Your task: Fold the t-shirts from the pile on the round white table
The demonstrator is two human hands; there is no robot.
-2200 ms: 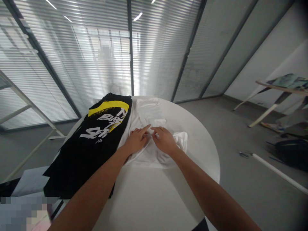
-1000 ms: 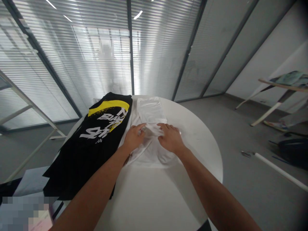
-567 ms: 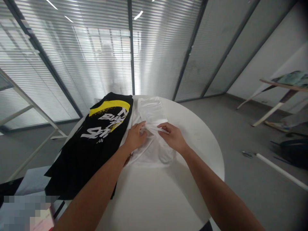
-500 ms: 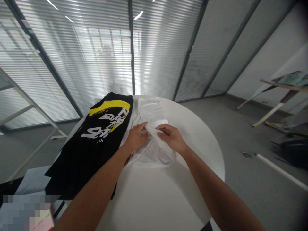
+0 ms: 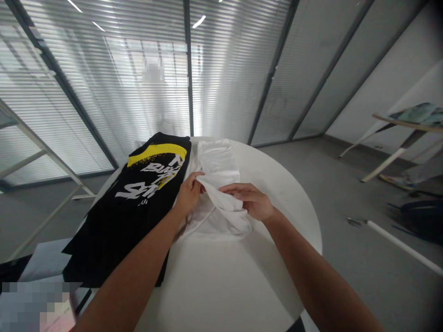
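Observation:
A white cloth garment (image 5: 219, 159), partly folded and creased, lies on the round white table (image 5: 214, 281). My left hand (image 5: 189, 193) pinches a raised edge of it on the left side. On the other side, my right hand (image 5: 254, 199) has its thumb and fingers closed round a lifted fold of the same cloth. Between the hands the fabric stretches in a slanting fold. Just left of my left hand lies a black garment (image 5: 114, 230) with a yellow band and white lettering, spread long over the table.
A pale metal frame (image 5: 44, 152) stands at the left. Glass panels with blinds (image 5: 145, 106) rise behind the table. To the right are another table (image 5: 408, 121), a white pole (image 5: 404, 246) and a dark bag (image 5: 422, 216) on the floor. Papers (image 5: 46, 260) show at lower left.
My hands have moved apart, the left one slightly left and the right one slightly right. The white fold between them is now lifted and spread wider.

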